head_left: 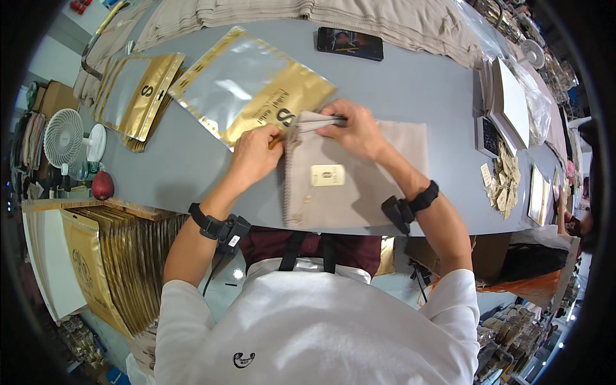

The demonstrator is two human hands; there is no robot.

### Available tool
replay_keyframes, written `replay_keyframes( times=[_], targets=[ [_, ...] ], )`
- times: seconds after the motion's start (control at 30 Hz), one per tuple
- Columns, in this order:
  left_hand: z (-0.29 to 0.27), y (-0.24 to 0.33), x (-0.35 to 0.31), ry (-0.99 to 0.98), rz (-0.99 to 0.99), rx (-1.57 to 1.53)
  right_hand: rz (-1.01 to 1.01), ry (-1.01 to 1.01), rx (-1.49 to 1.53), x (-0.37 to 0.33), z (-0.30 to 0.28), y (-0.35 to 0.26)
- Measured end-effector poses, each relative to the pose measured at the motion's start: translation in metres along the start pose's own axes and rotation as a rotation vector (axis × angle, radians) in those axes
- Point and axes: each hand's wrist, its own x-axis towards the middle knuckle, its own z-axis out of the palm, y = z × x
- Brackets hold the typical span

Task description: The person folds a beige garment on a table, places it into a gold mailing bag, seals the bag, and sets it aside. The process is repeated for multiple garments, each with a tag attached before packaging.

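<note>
A folded beige cloth (372, 199) with a stitched left edge lies flat in front of me. A cream hang tag (328, 174) rests on it, with a thin gold cord below. My right hand (355, 130) is closed on the cloth's top edge, pinching the raised folded layers near the upper left corner. Just left of that corner, my left hand (256, 156) is closed with thumb and fingers together. A small brownish bit shows at its fingertips, too little to name. Behind both hands lies a gold bag with a clear window (240, 74), partly under the cloth's corner.
More gold bags (138, 96) are stacked at the left, near a white fan (64, 133). A dark phone (350, 43) lies at the back before stacked beige cloth (398, 25). At the right are white cards (510, 102) and a pile of tags (505, 183). Gold packets (122, 263) fill a lower shelf.
</note>
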Motion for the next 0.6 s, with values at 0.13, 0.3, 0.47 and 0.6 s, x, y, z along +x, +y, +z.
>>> replay_keyframes(
  times=[0.13,0.3,0.47,0.6],
  targets=[
    [0.008,-0.004,-0.018,0.156,-0.025,-0.022,-0.113,0.118,-0.245,0.0,0.037,-0.013],
    [0.015,-0.013,-0.031,0.513,-0.01,-0.357,-0.292,0.181,-0.577,-0.004,0.048,-0.024],
    [0.013,-0.011,-0.031,0.61,0.224,-0.221,-0.447,0.135,-0.831,-0.012,0.044,-0.031],
    [0.011,-0.011,-0.035,0.537,0.36,-0.087,-0.682,0.009,-0.553,-0.023,0.056,-0.029]
  ],
)
